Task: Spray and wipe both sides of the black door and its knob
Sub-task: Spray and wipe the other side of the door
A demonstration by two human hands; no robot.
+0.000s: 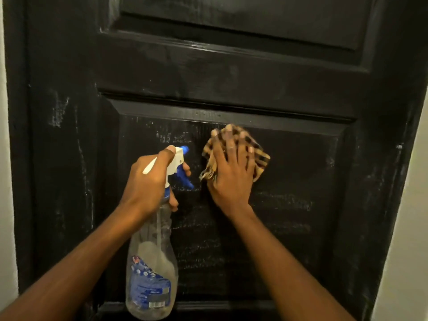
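black painted wood fills the view: the door [69,147] is seen from close, with an upper panel [231,19] and a recessed lower panel [301,193] divided by a broad cross rail [208,70]. pale chalky smears are seen near the door's left edge and across the lower panel.

a clear spray bottle [152,262] is held upright before the left half of the lower panel by the left hand [148,181]. its neck is wrapped by curled fingers, one digit is laid over the top of the white spray head [177,158], and a fingertip is seen on the blue trigger [184,179]. the blue nozzle [184,149] is pointed at the door, close to its surface. the bottle's base hangs near the panel's bottom edge.

a tan-and-brown checked cloth [261,158] is pressed flat against the lower panel, just under that panel's top edge and near its middle, by the right hand [231,172]. the fingers are spread straight over the cloth, so the fabric is pinned between palm and door rather than clutched; a frayed edge is left showing at the hand's left side, just beside the trigger. the hands are near each other but apart.

pale wall [412,216] is seen beyond the door's right edge.
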